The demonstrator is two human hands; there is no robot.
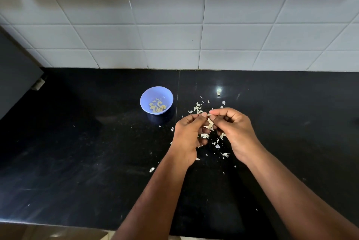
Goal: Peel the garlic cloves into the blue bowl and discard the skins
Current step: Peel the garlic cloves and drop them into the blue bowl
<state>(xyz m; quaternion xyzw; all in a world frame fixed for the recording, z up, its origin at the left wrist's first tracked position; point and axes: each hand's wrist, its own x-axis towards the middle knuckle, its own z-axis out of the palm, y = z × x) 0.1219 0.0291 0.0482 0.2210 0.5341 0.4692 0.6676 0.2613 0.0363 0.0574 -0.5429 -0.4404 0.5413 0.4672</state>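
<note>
We pinch the garlic clove [209, 123] between left hand [189, 134] and right hand [236, 132] (both gripping it), the blue bowl [156, 99] lying up-left, nearer our left.

Both forearms reach in from the bottom edge and converge mid-frame, bare, wrists roughly level. Left hand [189, 134] has its fingers curled inward with the thumb extended up toward the other hand, its tip meeting the right fingertips [212, 111]. Right hand [236, 132] is back-up, fingers bent and bunched in a pinch against the left thumb, both hands gripping the same small garlic clove [209, 123] between them.
</note>
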